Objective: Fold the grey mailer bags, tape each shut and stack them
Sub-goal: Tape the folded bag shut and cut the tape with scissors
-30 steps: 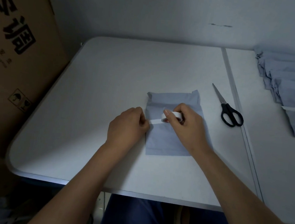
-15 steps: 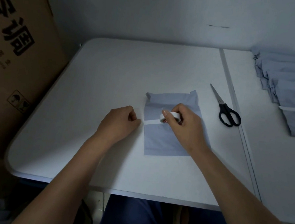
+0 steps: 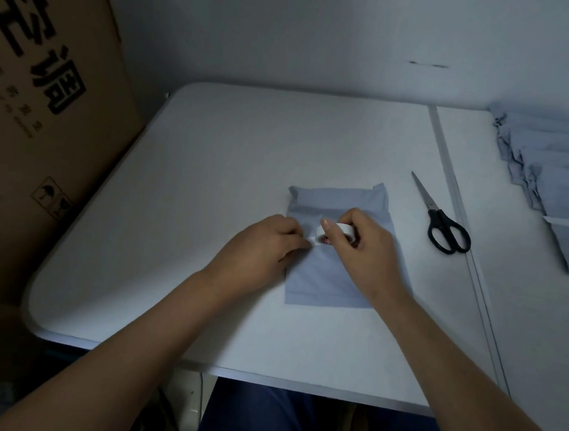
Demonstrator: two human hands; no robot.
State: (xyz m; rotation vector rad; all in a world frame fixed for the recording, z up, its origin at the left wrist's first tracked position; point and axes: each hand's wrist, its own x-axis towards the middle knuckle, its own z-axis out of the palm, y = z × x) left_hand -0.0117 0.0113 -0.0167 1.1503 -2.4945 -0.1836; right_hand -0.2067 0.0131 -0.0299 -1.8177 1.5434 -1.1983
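A big brown cardboard box [image 3: 37, 118] with black printed characters stood at the far left, just beside the white table [image 3: 212, 161]. On the right part of the table, a row of grey mailer bags [image 3: 568, 185] lay overlapping one another, running from far to near. A folded grey mailer bag [image 3: 325, 280] lay flat near the middle of the table, with its folded flap on the far side. Black-handled scissors [image 3: 442, 222] lay closed to the right of this bag, blades pointing far. The right hand [image 3: 365, 253] was above the folded bag and its fingers were closed around a small white tape roll [image 3: 335, 233]. The left hand [image 3: 263, 244] was just beside the roll, at the bag's left edge, with its fingertips pinched together at the roll's left side; I could not tell if they held the tape end.
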